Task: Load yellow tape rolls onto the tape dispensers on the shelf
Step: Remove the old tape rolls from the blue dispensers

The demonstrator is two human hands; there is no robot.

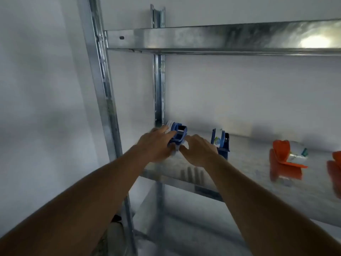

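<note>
- The left hand (156, 143) is curling its fingers around a blue dispenser (177, 134), thumb side lying along the top of the plastic body, gripping it at the left end of the shelf (249, 163).
- The right hand (198, 151) is reaching in from the other side, fingers bent and fingertips touching the dispenser's lower right edge; whether it is truly gripping or only steadying cannot be told through the blur.
- The dispenser is showing a rounded blue plastic shell with a dark opening at its middle and a pale label or paper piece sticking out at its back left.
- No yellow roll is visible; what the dispenser holds inside cannot be told.
- Both forearms are stretching up and forward, bare, converging on the dispenser, wrists roughly level with the shelf's front lip.
- A second dispenser (220, 142), also blue, is standing upright just right of the right hand, with a printed label on its side.
- An orange dispenser (282, 159) is sitting further right, well apart, its plastic flaring into a flat tongue; a whitish wrapped item is lying behind it.
- Another orange piece (335, 172) is being cut off by the right edge.
- The shelf is dull, speckled galvanised metal, with a shiny beam (221, 38) above and slotted uprights (158, 89) against a plain white wall.
</note>
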